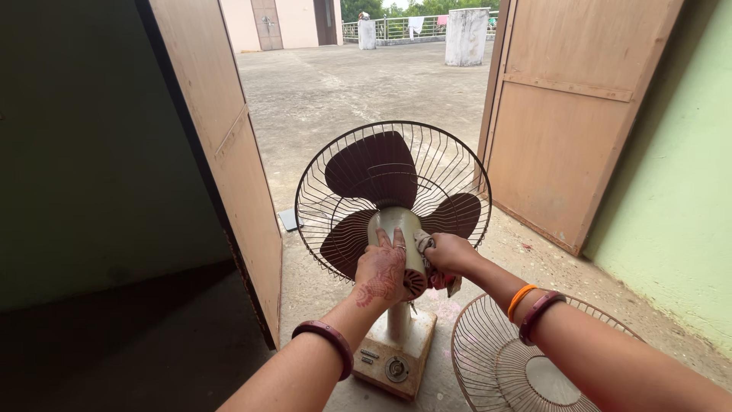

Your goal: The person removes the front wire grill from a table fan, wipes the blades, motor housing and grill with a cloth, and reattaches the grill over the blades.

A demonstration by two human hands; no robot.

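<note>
At the far left a dark green wall (84, 152) fills the view, and beside it a brown wooden door leaf (229, 152) stands swung open. Through the doorway lies a grey concrete terrace (358, 84), with a pale pillar (467, 36) and a railing at its far end.

In the middle stands a table fan (393, 229) on the floor just inside the doorway. Its front guard is off, so the three dark brown blades (374, 168) show bare in front of the wire rear guard (320, 175). The cream motor housing (398, 229) faces the camera, and a short neck leads down to a cream base (396, 351) with buttons and a round dial.

The left hand (381, 267), patterned with henna and wearing a ring, lies with fingers spread narrow over the left side of the motor housing, gripping it. A dark maroon bangle (328, 343) sits on that wrist.

The right hand (450, 253) is closed around a bunched, pale cloth (427, 252) and presses it against the right side of the motor housing. Orange and maroon bangles (530, 309) ring that forearm.

Below the right arm the detached wire front guard (526, 358) lies flat on the floor, just beside the fan's base. Further right stands the second brown door leaf (572, 114), also open, and past it a light green wall (679, 175).
</note>
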